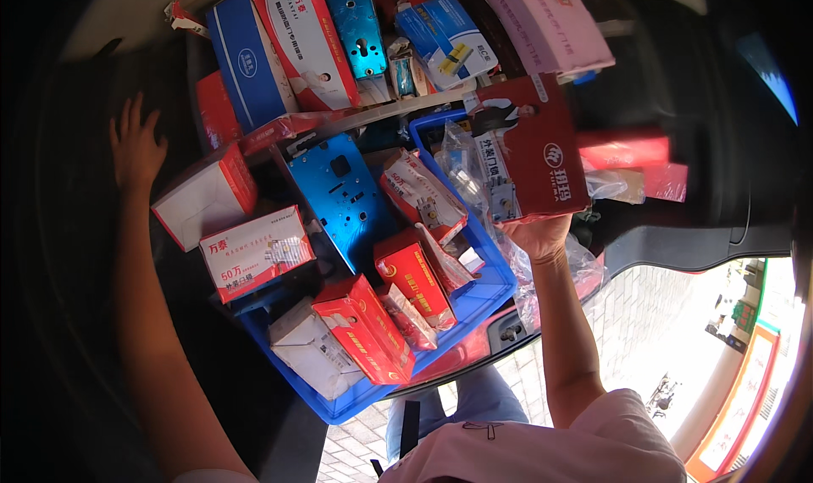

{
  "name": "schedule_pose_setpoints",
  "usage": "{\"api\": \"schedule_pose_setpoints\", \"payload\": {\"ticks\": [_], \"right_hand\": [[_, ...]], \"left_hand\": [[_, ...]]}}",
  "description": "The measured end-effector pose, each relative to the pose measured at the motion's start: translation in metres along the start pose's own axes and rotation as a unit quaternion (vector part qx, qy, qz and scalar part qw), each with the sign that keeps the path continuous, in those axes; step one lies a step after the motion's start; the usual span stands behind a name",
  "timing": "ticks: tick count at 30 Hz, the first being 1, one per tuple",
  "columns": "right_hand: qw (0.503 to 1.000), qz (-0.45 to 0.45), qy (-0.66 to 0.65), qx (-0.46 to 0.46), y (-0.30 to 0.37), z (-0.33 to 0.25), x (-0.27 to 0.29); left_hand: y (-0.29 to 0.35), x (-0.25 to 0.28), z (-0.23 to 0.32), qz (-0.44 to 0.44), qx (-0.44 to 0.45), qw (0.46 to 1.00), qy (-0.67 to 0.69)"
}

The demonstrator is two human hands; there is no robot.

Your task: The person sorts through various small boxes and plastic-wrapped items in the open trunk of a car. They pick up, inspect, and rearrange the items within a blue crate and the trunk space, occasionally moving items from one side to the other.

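My right hand (542, 235) grips the lower end of a dark red box (542, 157) with a printed picture of a person, tilted above the right edge of a blue plastic basket (334, 407). At the far left my left hand (138, 144) has its fingers spread near a dark surface; whether it touches cannot be told. In the basket lie a blue metal lock case (339, 195), a red box (364, 330) and several white-and-red cartons. Nearest to my left hand is a white-and-red box (207, 195).
Behind the basket, more boxes stand packed together: a blue box (247, 63), a red-and-white box (306, 42), a blue lock plate (356, 25) and a long pink box (546, 21). Clear plastic wrap (542, 288) hangs by the basket's right side. Paved ground (627, 313) shows beyond the vehicle's edge.
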State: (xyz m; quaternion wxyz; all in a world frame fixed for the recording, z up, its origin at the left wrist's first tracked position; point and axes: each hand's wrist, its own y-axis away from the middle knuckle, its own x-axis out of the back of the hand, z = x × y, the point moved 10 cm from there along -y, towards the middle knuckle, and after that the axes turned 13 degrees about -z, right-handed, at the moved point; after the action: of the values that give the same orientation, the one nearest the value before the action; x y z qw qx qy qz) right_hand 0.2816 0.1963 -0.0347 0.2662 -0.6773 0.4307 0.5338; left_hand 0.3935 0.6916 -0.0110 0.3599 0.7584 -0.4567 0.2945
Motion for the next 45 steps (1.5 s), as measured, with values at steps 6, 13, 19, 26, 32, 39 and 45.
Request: {"api": "schedule_pose_setpoints", "payload": {"ticks": [6, 13, 19, 26, 32, 39, 45], "right_hand": [[0.992, 0.102, 0.066, -0.032, 0.07, 0.023, 0.003], [0.967, 0.076, 0.217, -0.11, 0.09, 0.035, -0.025], [0.932, -0.016, 0.343, -0.115, 0.052, 0.034, -0.071], [0.469, 0.06, 0.881, -0.004, -0.115, -0.065, -0.043], [0.252, 0.207, 0.936, -0.135, -0.207, -0.062, 0.002], [0.887, 0.074, 0.409, -0.199, -0.089, -0.085, -0.016], [0.85, 0.034, 0.498, -0.166, 0.125, -0.047, -0.094]], "left_hand": [[-0.017, -0.012, -0.03, 0.033, -0.037, 0.95, 0.307], [0.089, 0.11, 0.071, -0.041, -0.192, 0.58, 0.791], [0.297, 0.1, 0.242, -0.225, -0.141, 0.308, 0.913], [0.38, -0.012, 0.234, -0.187, 0.011, 0.068, 0.98], [0.406, -0.016, 0.224, -0.121, -0.018, -0.046, 0.991], [0.389, 0.011, 0.231, -0.177, 0.023, 0.021, 0.984], [0.383, 0.067, 0.254, -0.159, -0.01, 0.137, 0.978]]}}
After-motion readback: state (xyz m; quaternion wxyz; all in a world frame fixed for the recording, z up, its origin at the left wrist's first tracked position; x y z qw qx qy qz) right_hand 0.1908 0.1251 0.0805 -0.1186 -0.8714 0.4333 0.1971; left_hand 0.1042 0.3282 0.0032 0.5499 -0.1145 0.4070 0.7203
